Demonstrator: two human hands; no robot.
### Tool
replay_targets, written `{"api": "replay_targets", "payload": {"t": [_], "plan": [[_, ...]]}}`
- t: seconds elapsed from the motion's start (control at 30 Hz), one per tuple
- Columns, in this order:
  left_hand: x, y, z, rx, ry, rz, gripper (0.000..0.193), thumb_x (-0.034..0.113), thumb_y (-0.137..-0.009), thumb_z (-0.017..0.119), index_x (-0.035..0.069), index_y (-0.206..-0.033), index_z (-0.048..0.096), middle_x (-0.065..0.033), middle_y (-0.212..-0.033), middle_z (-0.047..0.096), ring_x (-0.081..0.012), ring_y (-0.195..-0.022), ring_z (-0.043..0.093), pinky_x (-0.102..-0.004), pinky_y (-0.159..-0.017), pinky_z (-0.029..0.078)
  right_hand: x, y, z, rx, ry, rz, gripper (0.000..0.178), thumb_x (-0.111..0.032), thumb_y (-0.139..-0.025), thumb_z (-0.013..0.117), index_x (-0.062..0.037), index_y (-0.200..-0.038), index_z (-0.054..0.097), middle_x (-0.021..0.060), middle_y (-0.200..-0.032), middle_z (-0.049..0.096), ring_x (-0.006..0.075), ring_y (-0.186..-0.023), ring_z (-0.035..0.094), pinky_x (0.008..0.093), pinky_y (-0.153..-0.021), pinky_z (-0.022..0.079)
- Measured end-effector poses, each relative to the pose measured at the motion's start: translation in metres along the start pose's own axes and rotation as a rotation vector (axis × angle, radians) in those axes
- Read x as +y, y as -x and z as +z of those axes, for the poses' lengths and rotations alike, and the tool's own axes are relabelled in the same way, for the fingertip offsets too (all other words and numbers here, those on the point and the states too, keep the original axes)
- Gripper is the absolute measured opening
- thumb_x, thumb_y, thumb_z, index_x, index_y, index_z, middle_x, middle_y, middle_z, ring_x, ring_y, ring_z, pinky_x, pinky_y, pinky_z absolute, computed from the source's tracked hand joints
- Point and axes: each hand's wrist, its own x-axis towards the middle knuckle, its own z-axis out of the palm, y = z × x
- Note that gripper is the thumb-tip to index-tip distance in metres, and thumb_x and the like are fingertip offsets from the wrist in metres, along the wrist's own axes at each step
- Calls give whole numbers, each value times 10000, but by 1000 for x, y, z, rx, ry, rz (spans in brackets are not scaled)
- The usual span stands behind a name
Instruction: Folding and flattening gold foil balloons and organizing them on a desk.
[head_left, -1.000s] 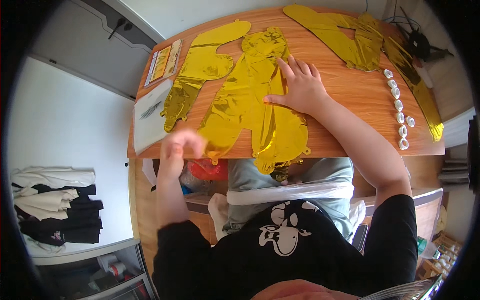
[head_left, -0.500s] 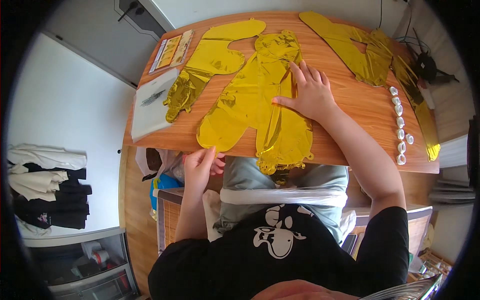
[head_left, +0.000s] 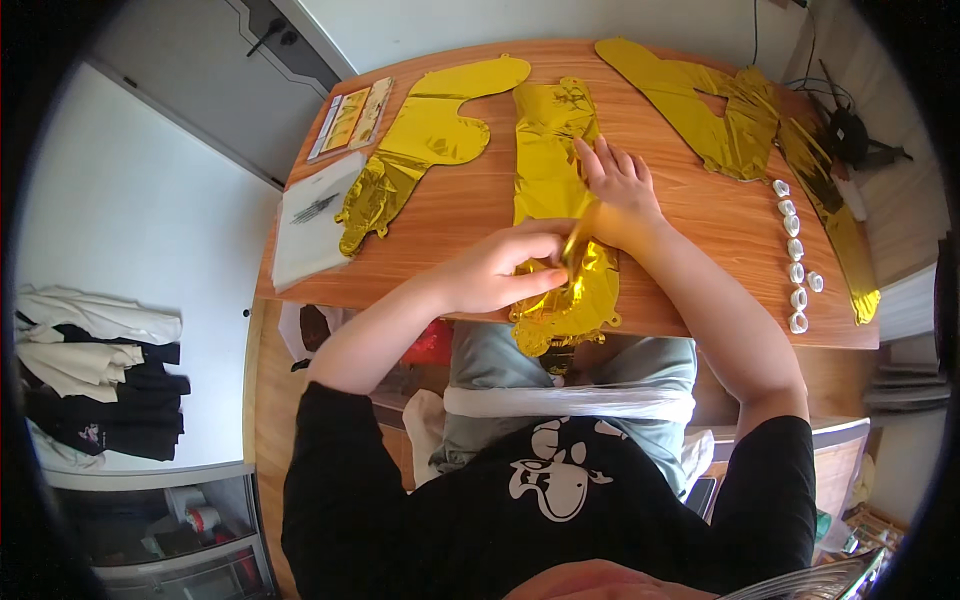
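In front of me a gold foil balloon [head_left: 545, 190] lies flat and uninflated, its lower end hanging over the table's near edge. My left hand [head_left: 505, 268] pinches a folded-over flap of it between thumb and fingers, above the balloon's lower part. That flap is smeared by motion. At the balloon's right edge my right hand [head_left: 622, 188] rests with fingers stretched out, its thumb hidden behind the flap. A second flat gold foil balloon [head_left: 430, 120] lies to the left, and a third [head_left: 725, 120] is at the far right.
White ribbon rolls [head_left: 795, 248] stand in a line at the right, beside a narrow gold foil piece [head_left: 835, 220]. Clear plastic sheets [head_left: 305, 240] and a printed card packet [head_left: 352, 120] lie at the left. A black object with cables [head_left: 850, 130] is at the back right corner.
My left hand has lifted the balloon's left leg from the near edge and brought it rightward over the middle. The right hand stays nearly in place on the foil.
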Motion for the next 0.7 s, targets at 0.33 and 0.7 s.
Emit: {"api": "replay_targets", "payload": {"t": [0.33,0.7], "plan": [[-49,-25,-51,207,-461,-169,581,277,-985,691,36,-1475,491,-166,-1551,478,-303,-1397,519,-470,-1133,435,4,-6,6,-84,4,41,771,-454,-1012,502,-180,-1651,169,186,-1671,284,335,-1531,287,524,-1239,214],[-85,-29,-67,-185,-926,-81,1005,625,-904,671,-22,-1585,317,-186,-1655,332,-333,-1572,218,-552,-1288,110,-1,-4,-5,-117,-5,30,848,-497,-986,527,-146,-1655,141,204,-1676,250,356,-1531,275,533,-1232,222]]}}
